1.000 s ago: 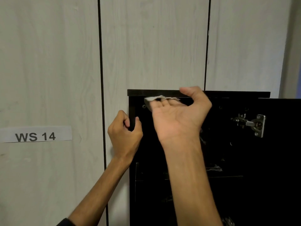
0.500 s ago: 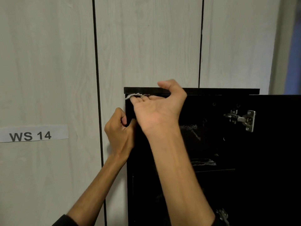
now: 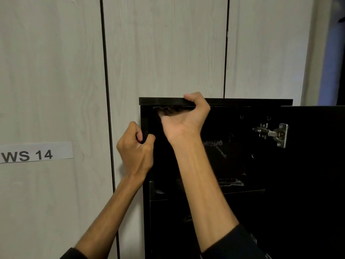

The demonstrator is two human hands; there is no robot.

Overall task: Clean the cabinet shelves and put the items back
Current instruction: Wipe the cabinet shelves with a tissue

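A black cabinet (image 3: pixel 242 102) stands open against a pale wood-grain wall. My right hand (image 3: pixel 183 120) reaches up inside it, fingers pressing a small grey cloth (image 3: pixel 162 108) against the underside of the top panel, thumb hooked over the panel's front edge. Most of the cloth is hidden by my fingers and by shadow. My left hand (image 3: pixel 136 148) grips the cabinet's left side panel edge a little lower. A dark shelf (image 3: pixel 242 191) with pale dusty smears lies below my arms.
The cabinet door (image 3: pixel 315 165) hangs open to the right on a metal hinge (image 3: pixel 270 133). A paper label reading WS 14 (image 3: pixel 35 153) is stuck to the wall on the left. The lower cabinet interior is dark.
My right hand slid the cloth leftward along the underside of the top panel, then a little back to the right and deeper in. My left hand kept its grip on the side panel.
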